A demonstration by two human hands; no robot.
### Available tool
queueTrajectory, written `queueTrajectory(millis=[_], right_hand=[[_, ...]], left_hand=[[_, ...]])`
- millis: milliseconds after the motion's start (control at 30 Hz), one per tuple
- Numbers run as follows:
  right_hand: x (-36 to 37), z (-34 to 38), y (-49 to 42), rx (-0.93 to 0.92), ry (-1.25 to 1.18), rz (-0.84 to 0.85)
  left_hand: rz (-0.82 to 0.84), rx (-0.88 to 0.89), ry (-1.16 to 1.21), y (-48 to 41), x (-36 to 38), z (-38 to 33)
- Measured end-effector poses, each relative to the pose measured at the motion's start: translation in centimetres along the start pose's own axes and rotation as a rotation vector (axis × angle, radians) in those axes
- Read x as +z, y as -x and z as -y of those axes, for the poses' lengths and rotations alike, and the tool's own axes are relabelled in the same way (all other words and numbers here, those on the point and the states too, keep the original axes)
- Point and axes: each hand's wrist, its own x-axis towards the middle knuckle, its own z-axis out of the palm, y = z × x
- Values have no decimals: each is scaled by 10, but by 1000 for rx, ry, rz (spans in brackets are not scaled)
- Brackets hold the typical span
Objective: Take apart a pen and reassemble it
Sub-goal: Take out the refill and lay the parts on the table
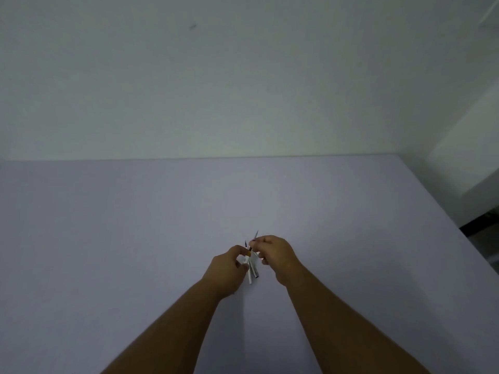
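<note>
The table (270, 201) is the biggest thing here, a pale bare top that runs back to meet the wall (216, 76) along its far edge, with its right edge falling away toward a dark gap in the floor. I work over the middle of it, nearer my edge than the far one, so that any small part I drop lands on the top and not over the side.

My left hand (229, 268) is closed around the pen barrel (249, 271), a white tube whose open end points back toward me and down toward the table — held raised, not resting, as far as I can judge. I keep it steady there as the fixed half. My right hand (272, 252) is pinched shut on a thin dark part (256, 235) whose point sticks up past my knuckles toward the far edge; I take it for the refill or the tip piece, though it is too small and blurred to say which. A second short dark point (246, 244) shows just beside my left thumb, and I cannot tell what it belongs to.

The two hands are almost touching, so the pieces can be lined up end to end. I judge the pen to be apart at this moment — whether I am pulling out or feeding in, the view does not tell.

Nothing else lies on the table, and nothing stands in my way.
</note>
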Motion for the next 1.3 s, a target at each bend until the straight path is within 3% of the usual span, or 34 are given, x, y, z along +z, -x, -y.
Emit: queueTrajectory(millis=[167, 400, 533, 967, 1300], right_hand=[[-17, 4, -12, -7, -265, -242], [-24, -25, -16, 161, 258, -198], [-15, -36, -18, 81, 536, -204], [-9, -36, -20, 72, 732, -223], [-11, -36, -18, 13, 657, -295]], left_hand=[[-2, -34, -32, 0, 0, 7], [-62, -69, -101, -4, 3, 18], [-54, -82, -87, -7, 2, 20], [-54, -85, 45, -12, -2, 24], [-86, -86, 44, -17, -3, 21]])
